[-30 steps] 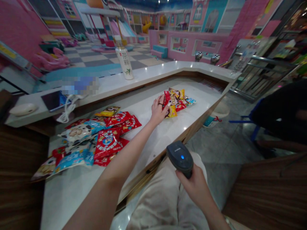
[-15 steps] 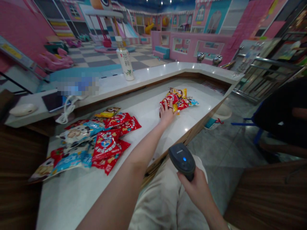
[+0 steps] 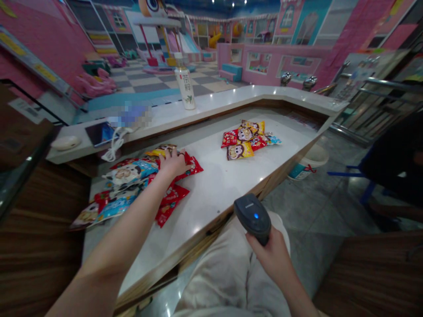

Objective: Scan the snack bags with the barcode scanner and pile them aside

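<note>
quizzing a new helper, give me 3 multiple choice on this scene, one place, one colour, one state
1. Where is the left hand?
A on the larger packet pile
B on the smaller pile
C on the scanner

2. What colour is the light on the scanner in the right hand?
A red
B blue
C green

3. How does the bottle stand on the counter?
A upright
B on its side
C upside down

1 A: the hand lies on that pile.
2 B: a blue dot glows on top.
3 A: it stands on its base, cap up.

Heaped, crumpled foil snack bags [image 3: 130, 172]
</note>
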The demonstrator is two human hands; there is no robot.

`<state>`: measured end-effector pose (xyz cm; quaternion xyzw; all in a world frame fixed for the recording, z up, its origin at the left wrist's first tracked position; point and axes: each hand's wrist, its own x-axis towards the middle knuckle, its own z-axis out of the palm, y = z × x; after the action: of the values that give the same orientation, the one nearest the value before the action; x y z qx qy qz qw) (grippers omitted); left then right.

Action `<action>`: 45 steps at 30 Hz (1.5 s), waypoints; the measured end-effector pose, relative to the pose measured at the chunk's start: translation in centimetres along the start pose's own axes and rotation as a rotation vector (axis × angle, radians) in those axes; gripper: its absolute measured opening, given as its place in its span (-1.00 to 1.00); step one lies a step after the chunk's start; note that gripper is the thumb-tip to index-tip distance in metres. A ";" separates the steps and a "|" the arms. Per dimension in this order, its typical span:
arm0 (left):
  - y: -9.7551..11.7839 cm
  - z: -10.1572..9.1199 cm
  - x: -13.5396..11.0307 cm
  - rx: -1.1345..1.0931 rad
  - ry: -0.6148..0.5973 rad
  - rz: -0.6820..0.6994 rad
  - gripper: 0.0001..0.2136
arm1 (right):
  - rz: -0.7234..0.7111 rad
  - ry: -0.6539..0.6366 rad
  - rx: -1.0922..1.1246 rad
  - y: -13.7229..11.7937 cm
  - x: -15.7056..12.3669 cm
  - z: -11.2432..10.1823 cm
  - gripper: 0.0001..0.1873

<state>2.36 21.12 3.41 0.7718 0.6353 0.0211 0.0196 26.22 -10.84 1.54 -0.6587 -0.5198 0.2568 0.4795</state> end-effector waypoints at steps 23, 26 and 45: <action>10.2 5.6 -9.5 -2.349 -0.467 -0.217 -0.65 | -0.020 -0.071 -0.003 -1.0 -0.3 2.3 -0.82; 10.2 5.8 -9.5 -2.402 -0.464 -0.208 -0.67 | -0.005 -0.112 -0.007 -1.0 -0.4 2.7 -0.82; 10.2 5.5 -9.4 -2.305 -0.463 -0.197 -0.66 | 0.044 -0.085 -0.006 -0.7 -0.8 1.6 -0.83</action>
<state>10.91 9.95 -1.60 0.2313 0.2792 0.4402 0.8215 24.27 -10.96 1.39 -0.6598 -0.5262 0.2935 0.4491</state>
